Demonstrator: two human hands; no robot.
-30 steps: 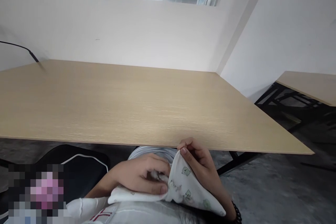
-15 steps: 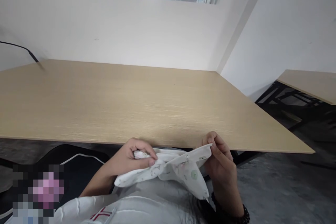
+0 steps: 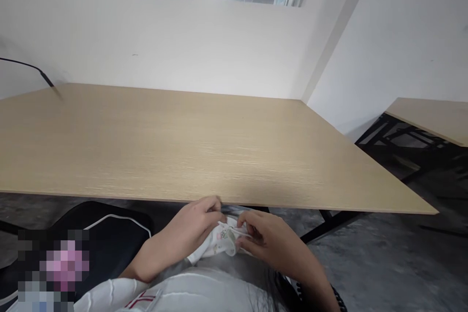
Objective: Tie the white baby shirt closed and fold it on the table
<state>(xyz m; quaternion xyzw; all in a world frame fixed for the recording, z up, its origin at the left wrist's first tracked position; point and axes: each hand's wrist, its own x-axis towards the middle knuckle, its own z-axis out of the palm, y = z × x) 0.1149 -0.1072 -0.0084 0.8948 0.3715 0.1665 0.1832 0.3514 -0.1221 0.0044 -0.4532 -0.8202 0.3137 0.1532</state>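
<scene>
A soft white cloth [image 3: 220, 240] with small pink and green prints lies bunched in my lap, just below the table's front edge. My left hand [image 3: 199, 222] is closed on its left side, with the fingers curled down and the fingertips partly hidden. From the right, my right hand [image 3: 268, 236] pinches the cloth's other side between thumb and fingers. The two hands are close together, a short stretch of folded cloth showing between them. Much of the cloth is covered by the hands, so its full shape cannot be made out.
A wooden table [image 3: 190, 141] spans the view in front of me, backed by a white partition [image 3: 175, 44]. A thin black cable [image 3: 27, 64] hangs at the left. A black chair [image 3: 109, 234] is at lower left, and a second table [image 3: 435, 114] stands at right.
My right hand has moved left and let its raised corner of the cloth down, now gripping nearer the middle. My left hand has shifted right. The spread cloth is now gathered into a small bunch.
</scene>
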